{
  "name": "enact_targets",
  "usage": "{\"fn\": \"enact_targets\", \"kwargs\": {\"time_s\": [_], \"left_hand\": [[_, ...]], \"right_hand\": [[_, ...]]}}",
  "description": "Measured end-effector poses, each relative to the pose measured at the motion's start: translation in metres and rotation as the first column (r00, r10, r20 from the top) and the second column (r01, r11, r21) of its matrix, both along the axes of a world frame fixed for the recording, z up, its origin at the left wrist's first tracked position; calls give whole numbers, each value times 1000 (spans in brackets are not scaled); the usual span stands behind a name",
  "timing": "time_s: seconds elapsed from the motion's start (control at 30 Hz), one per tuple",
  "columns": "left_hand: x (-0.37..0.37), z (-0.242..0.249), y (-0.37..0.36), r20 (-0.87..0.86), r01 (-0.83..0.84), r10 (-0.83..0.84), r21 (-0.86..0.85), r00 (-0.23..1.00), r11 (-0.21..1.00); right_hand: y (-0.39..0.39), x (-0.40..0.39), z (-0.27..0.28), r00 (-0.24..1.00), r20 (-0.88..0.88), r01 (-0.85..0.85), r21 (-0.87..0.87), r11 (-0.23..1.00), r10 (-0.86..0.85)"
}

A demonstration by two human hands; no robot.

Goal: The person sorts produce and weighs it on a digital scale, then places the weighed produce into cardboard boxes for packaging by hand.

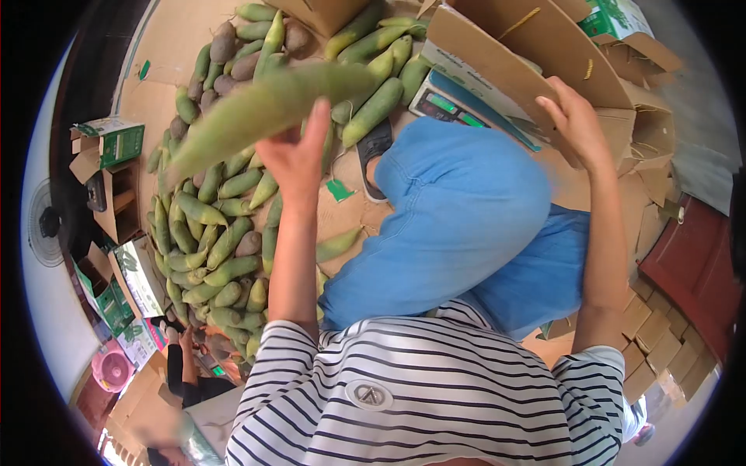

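Note:
A long green radish point(272, 109), blurred by motion, is gripped in my left hand point(295, 155), with the thumb on the near side and the fingers partly hidden behind it. It is held above a big pile of green radishes point(225, 241). My right hand point(573, 120) grips the near edge of an open cardboard box point(489, 58). That box rests on a digital scale point(426, 101) with lit green displays. Most of the box's inside is hidden from me.
Several dark, rounder radishes point(223, 43) lie among the green ones. Green-and-white cartons point(120, 144) stand at the left. Stacked brown boxes point(660, 334) are at the right. A pink basin point(113, 366) and another person's arm point(186, 353) show at the lower left.

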State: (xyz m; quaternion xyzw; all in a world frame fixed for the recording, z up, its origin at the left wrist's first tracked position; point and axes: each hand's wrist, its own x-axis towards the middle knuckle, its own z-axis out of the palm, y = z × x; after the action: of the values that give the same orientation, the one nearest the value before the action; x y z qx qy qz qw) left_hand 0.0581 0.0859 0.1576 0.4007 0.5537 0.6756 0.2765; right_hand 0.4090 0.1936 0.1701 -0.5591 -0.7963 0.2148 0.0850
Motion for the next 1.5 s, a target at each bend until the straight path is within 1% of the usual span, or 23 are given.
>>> {"fn": "enact_targets", "kwargs": {"time_s": [0.07, 0.13, 0.2, 0.3, 0.4, 0.47, 0.5, 0.57, 0.6, 0.63, 0.7, 0.8, 0.9, 1.0, 1.1, 1.17, 1.23, 1.27, 1.3, 1.33, 1.4, 1.43, 1.5], "left_hand": [[34, 47, 35, 103, 94, -115, 197, 988, 976], [71, 80, 60, 176, 198, -222, 145, 959, 969], [94, 61, 101, -15, 414, -434, 335, 901, 847], [99, 48, 86, -156, 500, -513, -115, 844, 858], [53, -19, 47, -314, 369, -467, -324, 827, 871], [7, -75, 2, -222, 289, -480, -565, 849, 773], [-21, -122, -29, -201, 264, -517, -676, 832, 688], [-62, -178, -97, -292, 126, -654, -849, 698, 514], [-75, -195, -130, -316, 23, -767, -918, 558, 396], [-81, -203, -157, -299, -98, -864, -954, 405, 284], [-74, -203, -192, -125, -232, -962, -970, 244, 67], [-62, -235, -244, 60, -168, -973, -981, 222, -99], [-56, -271, -277, -160, -219, -966, -969, 204, 114], [-55, -261, -266, -132, -216, -945, -974, 300, 68], [-65, -226, -221, -265, -138, -641, -960, 720, 242], [-76, -212, -187, -251, -78, -223, -808, 942, 583], [-77, -177, -133, -113, -41, -40, -634, 993, 772], [-66, -139, -101, -15, -26, 22, -530, 1000, 848], [-51, -94, -70, -9, -56, 59, -467, 998, 882], [-41, -69, -44, 86, -23, 55, -334, 995, 942], [-4, 3, 1, 150, 43, -28, -103, 988, 994], [15, 25, 21, 234, 108, -119, 56, 965, 993], [58, 58, 52, 303, 243, -292, 189, 907, 952]], "right_hand": [[-2, -1, 0, 999, -31, 9, 35, 999, -8], [-3, -8, 13, 999, 22, 36, -63, 997, -35], [-3, -10, 15, 997, 45, 61, -88, 994, -57], [-2, 0, 1, 998, 34, 55, -20, 998, -54], [-2, 4, -3, 1000, 21, -17, 14, 1000, 16], [0, 4, 0, 999, 45, 7, -26, 1000, -5], [-1, 8, -10, 999, -8, -45, 37, 998, 45], [0, 7, -13, 1000, -8, -28, 43, 999, 28], [-3, 4, -11, 1000, -6, -19, 46, 999, 19], [-8, -9, 2, 996, -61, 67, -57, 996, -70], [-6, -13, 5, 996, -59, 55, -76, 996, -60], [-4, -9, 0, 992, -99, 68, -129, 989, -81], [-1, -7, -4, 992, -102, 61, -141, 988, -76], [-1, -9, 1, 993, -88, 62, -188, 980, -80], [0, -5, -3, 994, -52, 87, -154, 984, -96], [2, 0, -7, 996, -48, 71, -82, 994, -75], [-1, -5, -3, 992, -91, 77, -99, 992, -86], [-3, -7, 1, 990, -105, 82, -101, 992, -92], [-1, -3, -2, 993, -107, 48, -68, 997, -55], [0, 0, -2, 998, -52, 20, -30, 999, -22], [1, -3, 3, 1000, 25, 5, -69, 998, -4], [-1, -12, 15, 998, 44, 48, -130, 990, -43], [-1, -4, 2, 999, 37, 33, -62, 998, -30]]}}
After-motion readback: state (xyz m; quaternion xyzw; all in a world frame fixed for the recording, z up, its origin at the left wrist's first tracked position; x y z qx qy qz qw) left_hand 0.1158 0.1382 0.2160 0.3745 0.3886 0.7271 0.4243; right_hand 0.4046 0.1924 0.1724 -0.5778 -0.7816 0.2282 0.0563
